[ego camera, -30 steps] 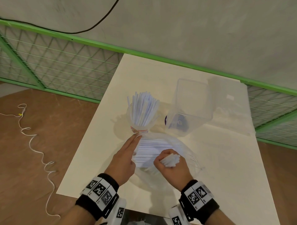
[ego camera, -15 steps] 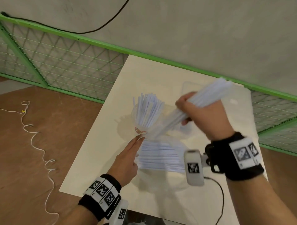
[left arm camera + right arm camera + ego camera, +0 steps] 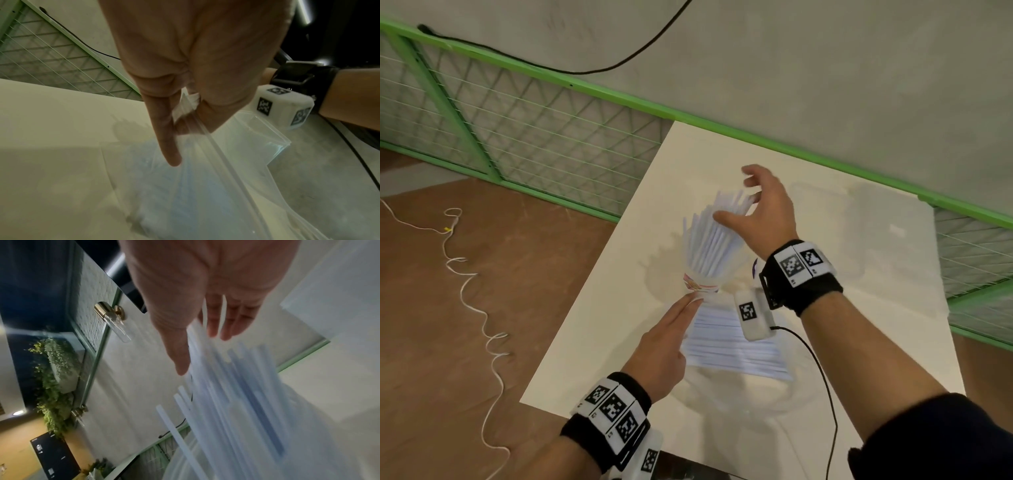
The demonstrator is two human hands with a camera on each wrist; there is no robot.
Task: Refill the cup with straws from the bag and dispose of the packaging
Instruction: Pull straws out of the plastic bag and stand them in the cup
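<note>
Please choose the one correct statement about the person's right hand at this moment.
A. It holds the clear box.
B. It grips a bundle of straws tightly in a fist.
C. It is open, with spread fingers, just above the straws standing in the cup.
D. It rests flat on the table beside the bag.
C: the right hand has its fingers spread and relaxed over the tops of the straws standing in the cup, gripping nothing.
</note>
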